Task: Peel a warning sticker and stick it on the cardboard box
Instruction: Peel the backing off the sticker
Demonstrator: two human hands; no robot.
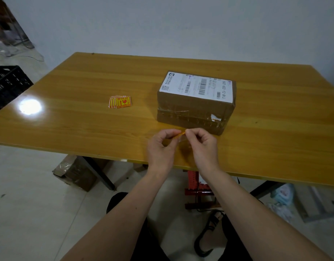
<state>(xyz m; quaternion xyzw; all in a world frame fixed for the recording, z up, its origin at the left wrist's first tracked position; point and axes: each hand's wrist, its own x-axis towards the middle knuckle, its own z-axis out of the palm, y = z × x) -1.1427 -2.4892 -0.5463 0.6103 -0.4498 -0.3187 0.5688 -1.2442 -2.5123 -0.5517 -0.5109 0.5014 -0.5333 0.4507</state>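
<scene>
Right now the fingers [178, 133] of both hands are pinched together on one small warning sticker [179, 136], which hangs in the air just in front of the cardboard box [195, 108]. The left hand [160, 147] grips the sticker's left side between thumb and forefinger, and the right hand [204, 146] nips its upper right corner with curled fingers closed tight. The sticker is seen nearly edge-on, so its face cannot be read; a pale, glossy piece shows just below it, though whether that is backing coming away I cannot tell.

The cardboard box sits on the wooden worktop [87, 81] just beyond the hands, brown, wrapped with clear tape around its front, with a white shipping label [196, 86] covering most of its top. To the left of the box, well apart from it, a small fanned stack of orange and red stickers [120, 102] lies flat on the worktop. Further left of the box, off the worktop's edge, stands a black plastic crate [7, 81].
</scene>
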